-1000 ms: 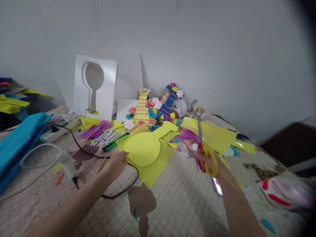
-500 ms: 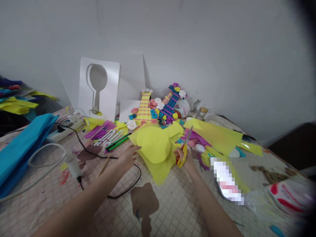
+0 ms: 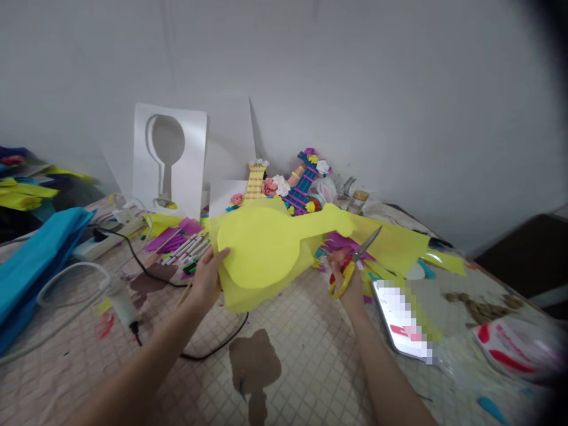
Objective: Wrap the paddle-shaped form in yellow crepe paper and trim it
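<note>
My left hand (image 3: 207, 277) pinches the left edge of a yellow paper sheet (image 3: 248, 293) with a yellow guitar-shaped cutout (image 3: 266, 242) on top, and both are lifted off the table. My right hand (image 3: 345, 278) grips red-and-yellow scissors (image 3: 352, 264), blades pointing up and right, just right of the paper. The scissors do not touch the sheet.
A phone (image 3: 402, 319) lies by my right wrist. A glue gun (image 3: 119, 299) and black cable (image 3: 213, 349) lie at the left. Markers (image 3: 186, 248), paper-flower guitar models (image 3: 284, 189), a white cut-out board (image 3: 171, 157), blue paper (image 3: 35, 254) and more yellow paper (image 3: 390, 245) crowd the table.
My left hand has lifted the yellow sheet and cutout off the table and turned them sideways. My right hand with the scissors has shifted slightly right and lower.
</note>
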Demonstrator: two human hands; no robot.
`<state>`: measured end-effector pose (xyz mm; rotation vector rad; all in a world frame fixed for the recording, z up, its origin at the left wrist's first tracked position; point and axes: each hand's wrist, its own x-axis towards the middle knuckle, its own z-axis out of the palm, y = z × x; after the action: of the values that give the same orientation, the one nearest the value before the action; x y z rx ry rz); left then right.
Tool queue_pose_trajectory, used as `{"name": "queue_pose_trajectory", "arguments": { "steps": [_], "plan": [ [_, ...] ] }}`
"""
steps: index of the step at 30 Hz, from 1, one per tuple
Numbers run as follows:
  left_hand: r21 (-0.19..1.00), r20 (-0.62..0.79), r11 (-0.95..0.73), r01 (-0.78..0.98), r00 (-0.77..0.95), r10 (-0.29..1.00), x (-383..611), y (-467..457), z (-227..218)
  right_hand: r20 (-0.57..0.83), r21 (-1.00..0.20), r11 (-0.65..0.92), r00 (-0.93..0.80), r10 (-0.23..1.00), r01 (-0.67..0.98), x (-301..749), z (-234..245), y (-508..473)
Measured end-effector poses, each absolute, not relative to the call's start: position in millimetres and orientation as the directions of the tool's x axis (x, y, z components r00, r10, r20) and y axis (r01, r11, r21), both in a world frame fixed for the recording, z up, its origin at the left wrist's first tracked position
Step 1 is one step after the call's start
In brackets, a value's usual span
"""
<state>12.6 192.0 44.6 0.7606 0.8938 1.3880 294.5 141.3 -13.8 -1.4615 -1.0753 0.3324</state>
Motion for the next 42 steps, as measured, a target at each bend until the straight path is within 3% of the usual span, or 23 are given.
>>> {"name": "queue_pose_trajectory", "arguments": {
  "steps": [7, 15, 26, 27, 29, 31, 36, 42],
  "plan": [
    [0.875, -0.153, 0.191, -0.444, 0.121, 0.981, 3, 195, 42, 0.326, -0.940, 0.332, 0.470, 0.820, 0.072, 258, -3, 136],
    [0.811, -0.215, 0.334, -0.481, 0.286, 0.934, 14, 180, 48, 0.240, -0.855, 0.430, 0.516, 0.823, -0.289, 231, 7, 131],
    [0.922, -0.151, 0.276, -0.271, 0.404, 0.902, 71, 114, 20, 0.199, -0.739, 0.516, 0.591, 0.782, -0.433, 218, 26, 123],
    [0.934, -0.123, 0.234, -0.270, 0.373, 0.919, 79, 112, 22, 0.195, -0.739, 0.516, 0.596, 0.779, -0.433, 216, 25, 123],
    [0.921, -0.047, 0.067, -0.383, 0.060, 0.997, 95, 114, 27, 0.185, -0.751, 0.503, 0.594, 0.783, -0.429, 213, 22, 124],
    [0.821, -0.049, -0.037, -0.569, -0.136, 0.990, 103, 126, 36, 0.173, -0.779, 0.463, 0.564, 0.807, -0.423, 213, 18, 123],
    [0.622, 0.068, -0.147, -0.769, -0.134, 0.989, 83, 173, 63, 0.153, -0.877, 0.320, 0.424, 0.893, -0.357, 222, 10, 116],
    [0.563, 0.016, -0.228, -0.795, -0.265, 0.964, 42, 203, 61, 0.032, -0.988, 0.043, 0.075, 0.997, -0.150, 234, 8, 112]
  ]
}}
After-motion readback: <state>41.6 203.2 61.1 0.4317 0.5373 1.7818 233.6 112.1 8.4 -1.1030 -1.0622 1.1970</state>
